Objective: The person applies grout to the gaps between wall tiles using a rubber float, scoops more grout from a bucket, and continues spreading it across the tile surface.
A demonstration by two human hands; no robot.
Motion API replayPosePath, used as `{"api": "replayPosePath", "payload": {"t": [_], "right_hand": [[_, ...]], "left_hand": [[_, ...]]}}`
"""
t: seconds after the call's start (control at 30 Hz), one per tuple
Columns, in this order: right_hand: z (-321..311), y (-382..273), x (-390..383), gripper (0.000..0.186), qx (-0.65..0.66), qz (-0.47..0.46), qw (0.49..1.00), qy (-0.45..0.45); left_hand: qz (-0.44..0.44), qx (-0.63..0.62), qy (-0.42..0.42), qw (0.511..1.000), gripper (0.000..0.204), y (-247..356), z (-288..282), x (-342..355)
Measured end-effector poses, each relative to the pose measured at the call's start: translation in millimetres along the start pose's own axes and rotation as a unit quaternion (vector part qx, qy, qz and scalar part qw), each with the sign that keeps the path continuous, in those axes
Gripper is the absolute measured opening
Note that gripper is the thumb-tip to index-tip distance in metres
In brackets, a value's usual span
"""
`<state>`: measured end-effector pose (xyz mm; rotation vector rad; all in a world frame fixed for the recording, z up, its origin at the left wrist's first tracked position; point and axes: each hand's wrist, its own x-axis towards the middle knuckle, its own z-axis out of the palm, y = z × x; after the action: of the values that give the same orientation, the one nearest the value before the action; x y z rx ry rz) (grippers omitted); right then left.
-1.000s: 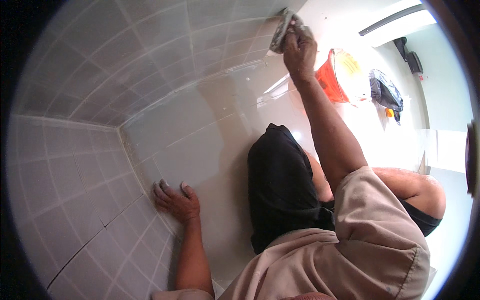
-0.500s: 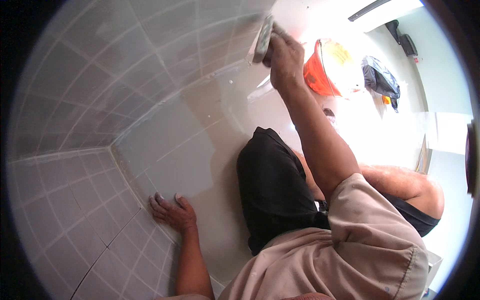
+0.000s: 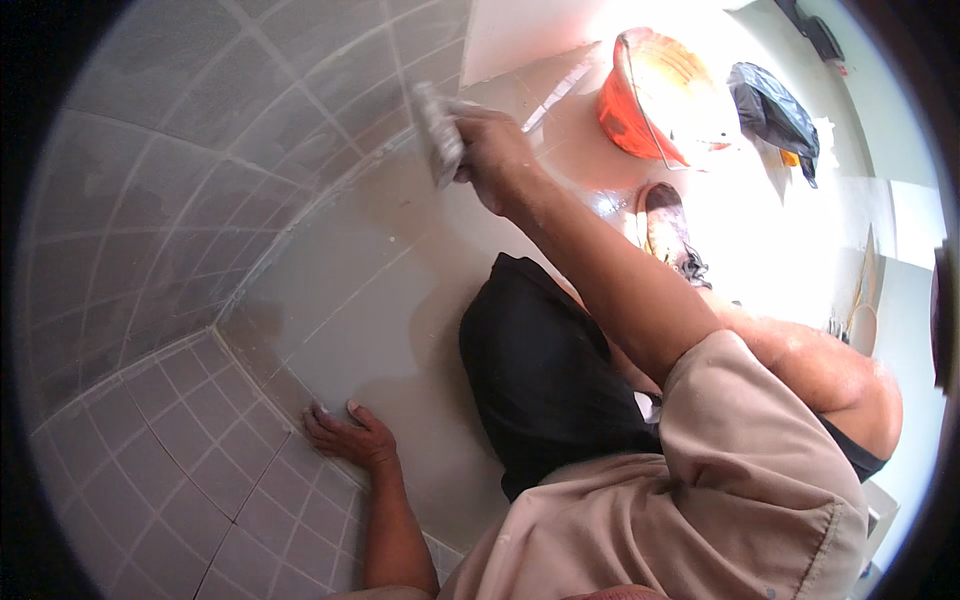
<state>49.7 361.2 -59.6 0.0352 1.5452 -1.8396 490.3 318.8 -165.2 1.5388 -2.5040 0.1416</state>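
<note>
Tiled walls: grey with pale joints, meeting in a corner.
Floor: smooth and grey, along the walls.
Bucket: orange, on the floor at upper right.
Left hand: fingers spread, resting on the floor near the wall, gripping nothing.
Right hand: closed around the pad.
Pad: pale grey, before the wall; if touching, I cannot tell.

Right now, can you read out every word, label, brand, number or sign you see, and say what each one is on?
No readable text in this view.
Orange bucket: washed out by glare; any marking is illegible.
Dark bundle beyond it: too unclear to read anything.
Pale block in the right grip: blurred, no lettering visible.
Beige shirt: no lettering visible.
</note>
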Motion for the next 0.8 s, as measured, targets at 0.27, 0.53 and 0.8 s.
{"api": "replayPosePath", "payload": {"t": [0.27, 0.53, 0.8], "right_hand": [[-21.6, 18.1, 21.0, 0.033, 0.143, 0.14, 0.978, -0.056], [-70.4, -114.0, 49.3, 0.04, -0.445, -0.025, 0.766, -0.463], [-140.0, -265.3, -45.9, 0.025, -0.574, 0.034, 0.767, -0.284]], "left_hand": [[0.001, -0.04, -0.012, 0.999, 0.057, -3.2, -8.0, 6.0], [0.022, -0.039, 0.025, 0.999, 0.055, -16.6, 19.1, -2.4], [0.061, 0.012, 0.088, 0.994, 0.044, -30.9, 29.2, -1.0]]}}
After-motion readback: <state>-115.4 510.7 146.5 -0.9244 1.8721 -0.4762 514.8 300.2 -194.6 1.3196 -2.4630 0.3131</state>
